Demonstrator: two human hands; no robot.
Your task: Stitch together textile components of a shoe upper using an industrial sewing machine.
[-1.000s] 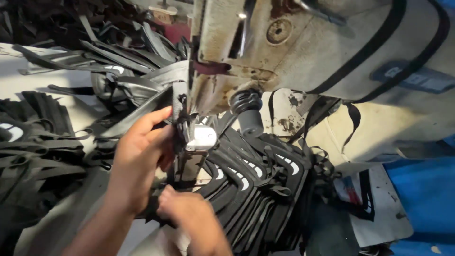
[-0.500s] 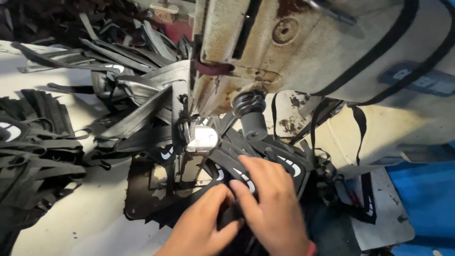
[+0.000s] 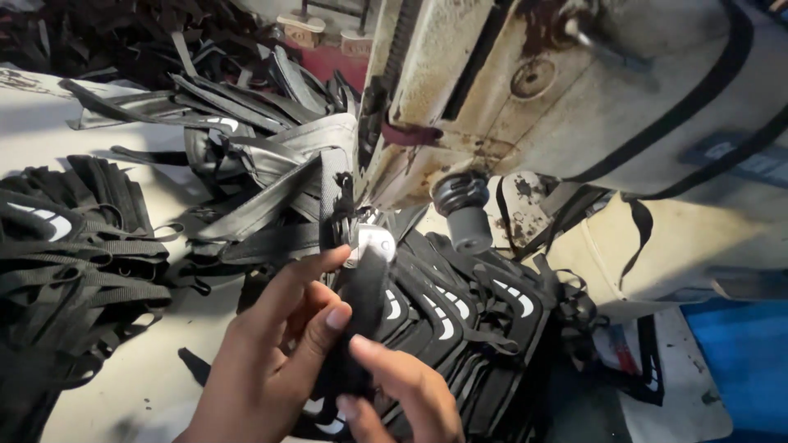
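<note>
My left hand (image 3: 271, 353) and my right hand (image 3: 402, 394) together pinch a black fabric strap piece (image 3: 361, 303), holding it upright just below the presser foot (image 3: 373, 242) of a worn, cream-coloured sewing machine (image 3: 525, 90). The left thumb and forefinger press the strap's left side; the right fingers grip its lower end. Beneath the hands lies a stack of black pieces with white curved marks (image 3: 468, 320).
A heap of black strap pieces (image 3: 66, 246) sits at the left on the white table (image 3: 139, 369). Grey and black straps (image 3: 254, 164) pile up behind the needle. Blue fabric (image 3: 739, 361) lies at the right.
Both hands left the stack at the right and came back to the centre. They now hold a black strap piece up under the presser foot.
</note>
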